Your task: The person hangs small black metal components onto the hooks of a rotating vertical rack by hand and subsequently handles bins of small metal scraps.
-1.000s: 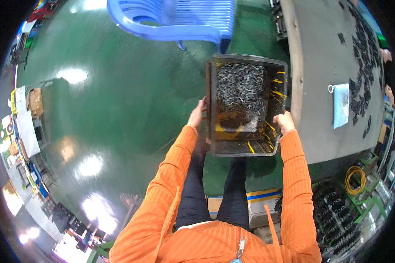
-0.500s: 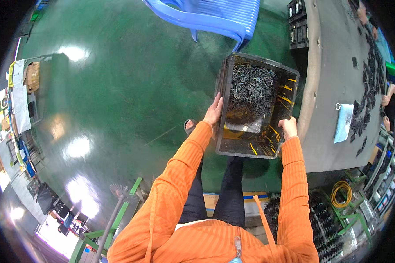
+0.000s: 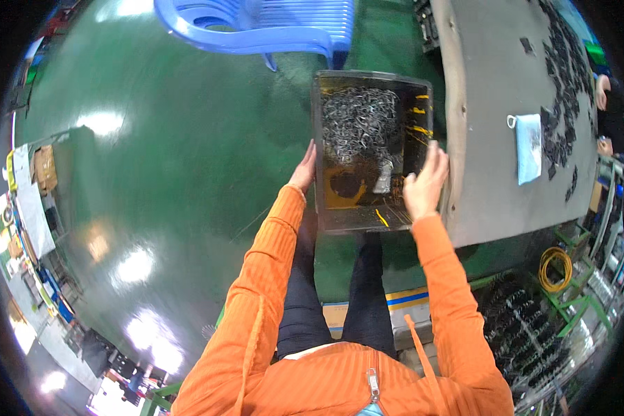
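Note:
A dark rectangular plastic crate (image 3: 371, 225) with yellow streaks on its inner walls is between my two hands. Small bent metal pieces (image 3: 360, 121), hook-like in shape, lie heaped in its far left part. A pale, shiny scrap (image 3: 383, 177) lies by the heap's near edge. My left hand (image 3: 304, 170) presses its straight fingers along the crate's left outer wall. Over the right rim lies my right hand (image 3: 426, 182), thumb on the inner side and fingers stretched along the edge. What is under the crate is hidden.
A blue plastic chair (image 3: 284, 41) stands just beyond the crate. Close on the right runs a grey-topped table (image 3: 489, 166) with a padded edge, bearing a light blue face mask (image 3: 529, 149) and scattered black pieces (image 3: 560, 104). Another person's hand (image 3: 603, 93) is at its far side.
My view has shifted, so chair, table and crate appear further left. The crate looks more level and square. My right hand has loosened from a tight grip, its fingers now stretched along the rim.

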Motion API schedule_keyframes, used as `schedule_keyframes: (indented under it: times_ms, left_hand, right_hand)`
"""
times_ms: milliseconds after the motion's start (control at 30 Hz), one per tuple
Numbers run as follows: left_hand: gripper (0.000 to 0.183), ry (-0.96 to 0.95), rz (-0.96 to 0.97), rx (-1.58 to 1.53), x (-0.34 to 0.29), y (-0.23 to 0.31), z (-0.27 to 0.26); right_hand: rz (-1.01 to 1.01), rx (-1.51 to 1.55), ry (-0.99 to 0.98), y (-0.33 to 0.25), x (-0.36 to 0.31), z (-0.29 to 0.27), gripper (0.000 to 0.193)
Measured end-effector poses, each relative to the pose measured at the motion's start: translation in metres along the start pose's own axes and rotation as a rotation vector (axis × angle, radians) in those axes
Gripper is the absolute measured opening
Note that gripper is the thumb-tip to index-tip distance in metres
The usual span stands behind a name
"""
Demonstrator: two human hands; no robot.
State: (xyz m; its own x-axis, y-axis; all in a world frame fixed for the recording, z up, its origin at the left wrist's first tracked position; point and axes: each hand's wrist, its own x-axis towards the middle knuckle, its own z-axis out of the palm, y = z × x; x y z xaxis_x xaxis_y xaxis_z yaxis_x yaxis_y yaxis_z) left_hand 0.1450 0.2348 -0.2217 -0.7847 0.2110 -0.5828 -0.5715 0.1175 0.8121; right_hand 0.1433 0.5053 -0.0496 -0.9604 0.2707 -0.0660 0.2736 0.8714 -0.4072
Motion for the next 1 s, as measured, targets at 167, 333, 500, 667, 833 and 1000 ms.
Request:
schedule_keyframes:
  times_ms: [167, 333, 500, 667, 833, 1000]
  left_hand:
    - [0.062, -0.057, -0.185, -0.238, 0.015, 0.0, 0.026]
    - [0.057, -0.044, -0.294, -0.386, 0.024, 0.005, 0.051]
    - [0.063, -0.186, -0.31, 0.21, 0.027, 0.021, 0.014]
    - [0.07, -0.203, -0.179, 1.025, 0.029, 0.106, -0.031]
    - [0.03, -0.406, 0.486, 1.6, 0.053, 0.12, -0.091]
    - [0.025, -0.76, 0.552, 1.92, 0.089, 0.15, -0.049]
  right_hand:
    - [-0.277, 0.104, -0.335, -0.05, -0.115, -0.002, 0.044]
    - [-0.248, 0.148, -0.423, -0.018, -0.142, 0.011, 0.04]
    - [-0.278, 0.201, -0.419, -0.023, -0.137, 0.006, 0.044]
    - [-0.08, 0.156, -0.275, -0.016, -0.141, -0.085, 0.043]
    - [0.236, 0.158, -0.068, -0.011, -0.177, -0.178, 0.031]
    - [0.389, 0.395, 0.088, -0.042, -0.233, -0.272, 0.028]
